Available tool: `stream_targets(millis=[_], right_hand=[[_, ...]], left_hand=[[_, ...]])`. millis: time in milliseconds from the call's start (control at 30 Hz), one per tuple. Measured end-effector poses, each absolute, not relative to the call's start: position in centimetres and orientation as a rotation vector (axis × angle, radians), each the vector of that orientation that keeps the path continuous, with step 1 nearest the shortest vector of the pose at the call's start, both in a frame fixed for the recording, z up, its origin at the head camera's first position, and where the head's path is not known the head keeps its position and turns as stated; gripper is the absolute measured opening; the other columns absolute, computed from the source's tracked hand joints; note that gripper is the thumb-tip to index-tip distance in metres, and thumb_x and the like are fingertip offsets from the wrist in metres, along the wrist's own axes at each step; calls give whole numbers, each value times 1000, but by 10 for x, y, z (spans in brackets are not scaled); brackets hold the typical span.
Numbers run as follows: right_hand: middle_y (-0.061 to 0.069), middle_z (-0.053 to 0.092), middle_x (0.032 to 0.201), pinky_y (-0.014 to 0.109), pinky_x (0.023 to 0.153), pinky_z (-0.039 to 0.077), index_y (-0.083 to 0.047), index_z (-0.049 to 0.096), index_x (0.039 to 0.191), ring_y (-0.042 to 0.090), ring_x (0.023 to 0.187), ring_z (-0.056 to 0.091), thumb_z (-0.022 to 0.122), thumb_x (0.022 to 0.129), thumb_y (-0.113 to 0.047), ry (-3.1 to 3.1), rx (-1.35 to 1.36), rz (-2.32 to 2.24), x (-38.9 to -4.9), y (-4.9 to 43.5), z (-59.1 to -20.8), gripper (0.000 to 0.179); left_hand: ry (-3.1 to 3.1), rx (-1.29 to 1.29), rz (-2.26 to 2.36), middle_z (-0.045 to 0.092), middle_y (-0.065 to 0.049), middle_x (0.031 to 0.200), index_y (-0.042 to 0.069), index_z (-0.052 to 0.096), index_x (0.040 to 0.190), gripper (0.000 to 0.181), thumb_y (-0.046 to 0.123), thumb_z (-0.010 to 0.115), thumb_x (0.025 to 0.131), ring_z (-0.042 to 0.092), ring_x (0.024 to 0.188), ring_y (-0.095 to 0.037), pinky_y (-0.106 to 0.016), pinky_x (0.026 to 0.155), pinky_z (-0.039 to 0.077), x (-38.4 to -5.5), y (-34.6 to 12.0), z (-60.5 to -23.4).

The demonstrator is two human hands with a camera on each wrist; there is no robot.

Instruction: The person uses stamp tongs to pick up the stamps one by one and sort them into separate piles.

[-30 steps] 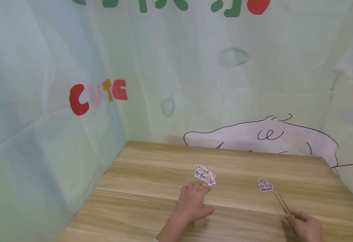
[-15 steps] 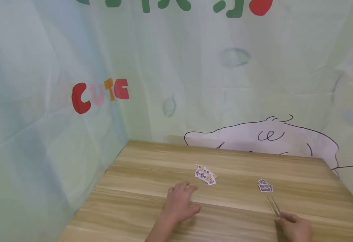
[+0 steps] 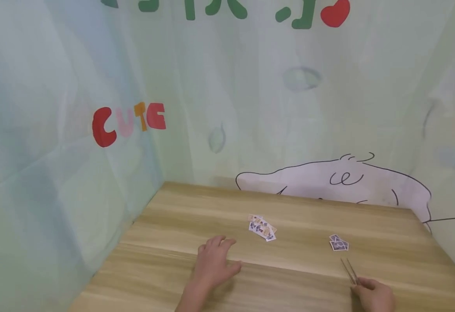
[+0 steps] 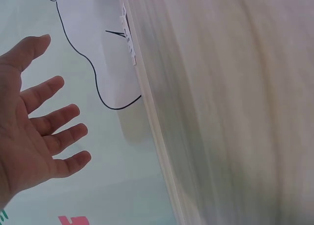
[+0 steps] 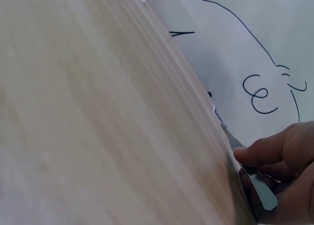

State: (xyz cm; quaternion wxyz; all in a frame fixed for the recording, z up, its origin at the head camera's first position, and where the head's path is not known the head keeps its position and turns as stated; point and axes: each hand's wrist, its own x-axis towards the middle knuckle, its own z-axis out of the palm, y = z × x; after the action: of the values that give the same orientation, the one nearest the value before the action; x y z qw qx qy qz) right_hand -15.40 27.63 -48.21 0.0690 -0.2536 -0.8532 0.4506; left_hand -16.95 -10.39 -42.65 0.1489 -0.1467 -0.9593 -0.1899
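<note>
My right hand (image 3: 374, 295) pinches a pair of metal tweezers (image 3: 348, 271) between thumb and fingers, their two tips parted and pointing away from me. Just beyond the tips lies a small pile of dark purple stickers (image 3: 339, 244) with white edges. In the right wrist view the thumb presses on the tweezers (image 5: 264, 190) low over the tabletop. My left hand (image 3: 214, 262) is spread, holding nothing, near the table's left-middle part; the left wrist view shows its fingers (image 4: 54, 122) apart. Beyond it, a larger overlapping group of orange and purple stickers (image 3: 262, 228) lies flat.
The wood-grain table (image 3: 165, 242) ends at a pale green printed curtain (image 3: 250, 108) along its back and left sides. A cartoon drawing (image 3: 344, 182) and coloured letters (image 3: 129, 123) are printed on it.
My left hand has drawn left and slightly back from the larger sticker group. My right hand has shifted left with the tweezers. Both sticker groups stay on the table.
</note>
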Motion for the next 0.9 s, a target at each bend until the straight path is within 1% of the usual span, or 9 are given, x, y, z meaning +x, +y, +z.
stream_targets(millis=[100, 267, 367, 467, 567, 700, 800, 900], right_hand=[[28, 62, 101, 55, 84, 32, 8, 65, 99, 49, 101, 46, 75, 71, -9, -2567, -740, 1310, -154, 277, -481, 34], [26, 64, 94, 55, 84, 33, 8, 66, 94, 47, 98, 49, 75, 70, -9, -2589, -679, 1263, -158, 277, -480, 31], [27, 63, 95, 55, 85, 33, 9, 65, 95, 48, 99, 48, 75, 70, -9, -2582, -665, 1279, -159, 278, -479, 32], [28, 62, 99, 56, 84, 34, 9, 64, 98, 48, 99, 47, 77, 70, -14, -2585, -674, 1309, -158, 281, -478, 39], [29, 60, 102, 56, 81, 36, 9, 62, 103, 47, 99, 48, 79, 70, -23, -2615, -670, 1352, -157, 286, -476, 50], [30, 60, 103, 51, 76, 42, 12, 57, 112, 44, 98, 51, 75, 74, -32, -2675, -629, 1446, -158, 294, -472, 60], [30, 59, 108, 46, 75, 45, 11, 54, 118, 43, 99, 52, 67, 82, -35, -2717, -570, 1446, -158, 298, -467, 60], [29, 57, 114, 45, 76, 45, 8, 51, 124, 42, 102, 52, 61, 87, -37, -2737, -493, 1411, -159, 300, -460, 60]], left_hand=[[-2746, -399, -575, 53, -17, 123, 9, 61, 118, 58, 43, 72, 73, 48, 112, -36, -57, 86, 39, -167, -107, -427], [-2750, -341, -600, 51, -17, 125, 11, 60, 120, 60, 45, 72, 73, 47, 114, -36, -57, 90, 37, -164, -114, -425], [-2743, -325, -610, 52, -17, 125, 11, 60, 120, 59, 45, 72, 73, 47, 114, -36, -58, 90, 36, -163, -117, -425], [-2745, -318, -632, 52, -18, 125, 10, 60, 120, 58, 44, 71, 74, 47, 114, -36, -58, 90, 36, -162, -120, -424], [-2760, -297, -653, 51, -18, 125, 11, 60, 120, 56, 43, 71, 75, 46, 115, -36, -59, 90, 36, -160, -123, -424], [-2770, -277, -681, 51, -19, 125, 10, 60, 119, 56, 42, 71, 75, 46, 114, -37, -59, 89, 35, -155, -131, -423], [-2762, -280, -671, 51, -19, 124, 10, 61, 119, 55, 42, 71, 75, 46, 113, -37, -59, 88, 36, -154, -137, -423], [-2745, -280, -661, 52, -19, 124, 10, 61, 118, 55, 40, 72, 75, 47, 113, -37, -59, 87, 37, -154, -143, -422]])
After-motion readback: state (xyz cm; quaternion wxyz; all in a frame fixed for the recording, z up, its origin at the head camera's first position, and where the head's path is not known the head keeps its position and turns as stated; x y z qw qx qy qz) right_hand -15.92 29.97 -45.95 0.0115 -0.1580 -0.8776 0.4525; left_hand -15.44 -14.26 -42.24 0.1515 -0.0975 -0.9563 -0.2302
